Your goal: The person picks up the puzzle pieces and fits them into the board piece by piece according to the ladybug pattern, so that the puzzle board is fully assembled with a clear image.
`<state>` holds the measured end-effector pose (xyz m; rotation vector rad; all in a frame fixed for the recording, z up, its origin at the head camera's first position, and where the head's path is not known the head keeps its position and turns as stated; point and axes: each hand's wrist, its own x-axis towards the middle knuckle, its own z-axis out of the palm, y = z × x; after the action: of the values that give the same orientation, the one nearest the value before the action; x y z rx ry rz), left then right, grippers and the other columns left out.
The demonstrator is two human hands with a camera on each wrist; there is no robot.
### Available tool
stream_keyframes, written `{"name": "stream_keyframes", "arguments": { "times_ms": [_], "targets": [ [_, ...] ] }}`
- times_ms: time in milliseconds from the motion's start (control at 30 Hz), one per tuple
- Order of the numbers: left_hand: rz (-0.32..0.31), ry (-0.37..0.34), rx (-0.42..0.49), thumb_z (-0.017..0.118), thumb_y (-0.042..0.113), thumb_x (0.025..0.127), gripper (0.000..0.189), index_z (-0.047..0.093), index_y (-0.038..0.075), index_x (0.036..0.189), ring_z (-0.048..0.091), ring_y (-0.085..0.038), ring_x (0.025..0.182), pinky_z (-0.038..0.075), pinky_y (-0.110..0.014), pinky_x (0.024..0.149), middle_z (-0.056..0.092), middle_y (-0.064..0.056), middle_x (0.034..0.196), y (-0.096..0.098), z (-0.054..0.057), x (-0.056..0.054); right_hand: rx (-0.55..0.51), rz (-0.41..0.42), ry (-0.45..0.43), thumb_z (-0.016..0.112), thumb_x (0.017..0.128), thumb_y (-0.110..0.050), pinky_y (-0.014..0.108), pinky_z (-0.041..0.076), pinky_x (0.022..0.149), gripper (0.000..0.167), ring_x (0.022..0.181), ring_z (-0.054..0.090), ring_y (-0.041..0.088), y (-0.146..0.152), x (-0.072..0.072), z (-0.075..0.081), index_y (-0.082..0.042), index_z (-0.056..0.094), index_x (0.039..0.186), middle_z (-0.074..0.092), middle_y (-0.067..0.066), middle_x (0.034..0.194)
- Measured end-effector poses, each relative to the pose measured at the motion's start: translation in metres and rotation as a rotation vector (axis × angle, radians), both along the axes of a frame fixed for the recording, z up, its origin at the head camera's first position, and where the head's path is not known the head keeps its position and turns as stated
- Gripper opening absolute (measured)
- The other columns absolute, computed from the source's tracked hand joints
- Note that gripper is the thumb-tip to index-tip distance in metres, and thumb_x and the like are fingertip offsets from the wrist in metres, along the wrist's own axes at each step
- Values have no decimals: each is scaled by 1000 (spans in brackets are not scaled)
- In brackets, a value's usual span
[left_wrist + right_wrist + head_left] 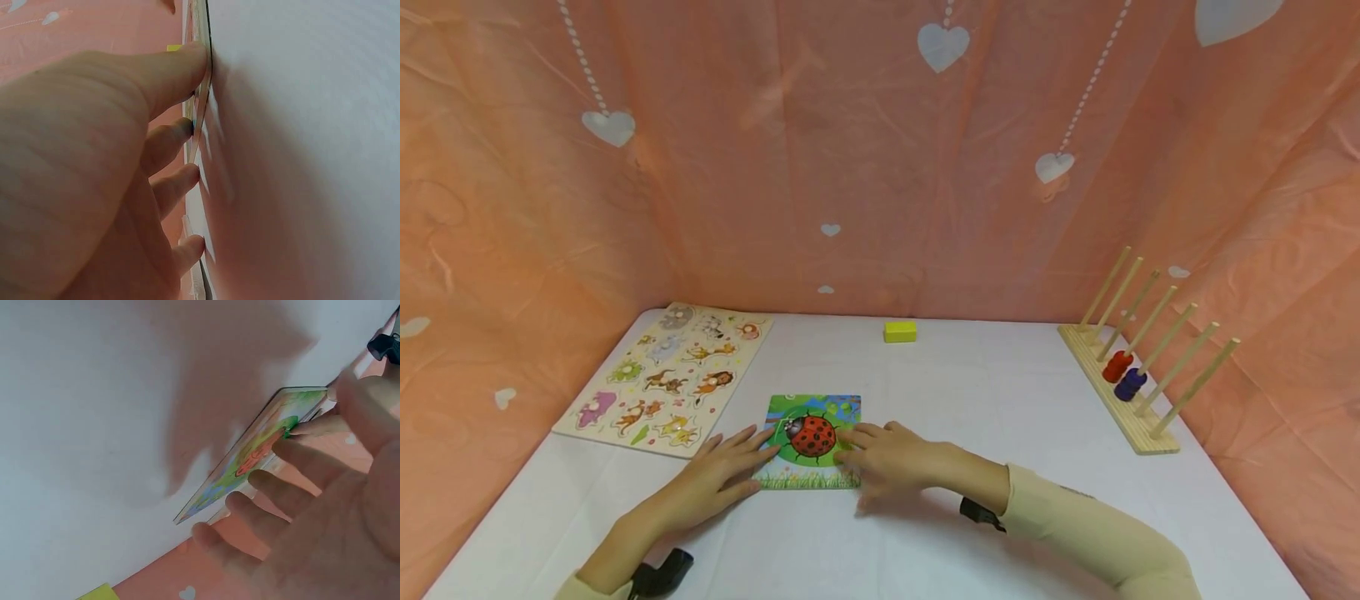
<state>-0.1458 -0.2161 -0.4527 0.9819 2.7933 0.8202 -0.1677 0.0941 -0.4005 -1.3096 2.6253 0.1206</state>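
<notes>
A square ladybug picture board (812,437) lies flat on the white table, with a red spotted ladybug, green leaf and grass printed on it. My left hand (718,477) is at its left side, fingers extended; in the left wrist view the thumb (181,65) touches the board's edge. From the right, my right hand (891,458) reaches over the board's right edge with spread fingers, which look slightly raised in the right wrist view. Whether those fingertips touch the surface I cannot tell. Neither hand grips anything.
An animal peg puzzle (662,379) lies at the left. A yellow block (900,332) sits near the table's back edge. At the right stands a wooden peg rack (1138,417) with red rings (1117,367) and blue rings (1130,385). A pink heart-patterned curtain (880,192) surrounds the table.
</notes>
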Motion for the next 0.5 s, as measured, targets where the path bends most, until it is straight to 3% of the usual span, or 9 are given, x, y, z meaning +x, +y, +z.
{"name": "stream_keyframes", "arguments": {
  "times_ms": [167,500],
  "targets": [
    [-1,-42,4,63,31,98,51,56,8,142,25,-46,145,10,-76,107,38,-18,155,1,-1,-2,89,16,-23,69,83,-64,54,34,112,84,149,24,25,11,11,0,-28,41,154,26,-4,163],
    [7,-34,-1,64,31,97,51,56,9,142,25,-46,145,11,-76,107,38,-17,155,0,0,-1,90,46,-53,67,86,-62,58,29,114,86,150,21,29,15,15,-6,-28,33,157,20,-3,165]
  ]
}}
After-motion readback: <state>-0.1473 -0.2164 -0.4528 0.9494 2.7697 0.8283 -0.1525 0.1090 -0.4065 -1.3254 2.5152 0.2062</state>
